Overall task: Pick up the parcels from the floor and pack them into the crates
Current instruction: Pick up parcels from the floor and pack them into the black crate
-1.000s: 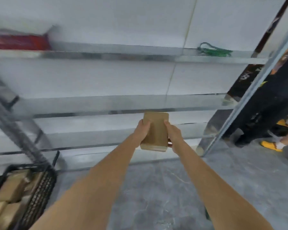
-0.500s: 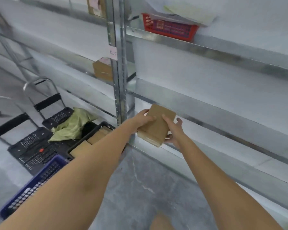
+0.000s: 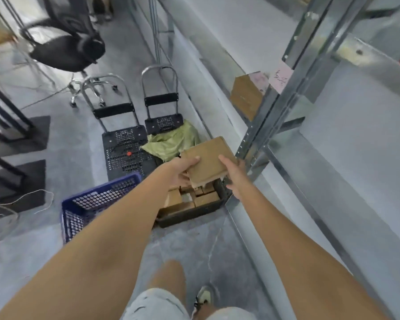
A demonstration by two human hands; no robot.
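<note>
A flat brown parcel (image 3: pixel 208 161) is held in the air between both my hands. My left hand (image 3: pixel 183 170) grips its left edge with the thumb on top. My right hand (image 3: pixel 234 175) grips its right edge. Directly below the parcel, a black crate (image 3: pixel 194 213) sits on the floor against the shelf post, filled with several brown parcels (image 3: pixel 189 199). An empty blue crate (image 3: pixel 97 204) stands to the left of it, partly hidden by my left forearm.
A metal shelving rack (image 3: pixel 275 107) runs along the right, with a brown box (image 3: pixel 247 95) on one shelf. Two folding hand trolleys (image 3: pixel 125 144) and a green sack (image 3: pixel 171 144) lie beyond the crates. A black office chair (image 3: pixel 67 49) stands at the far left.
My view has swung left and down from the shelves to the crates. Both hands still hold the parcel, which now hangs over the black crate.
</note>
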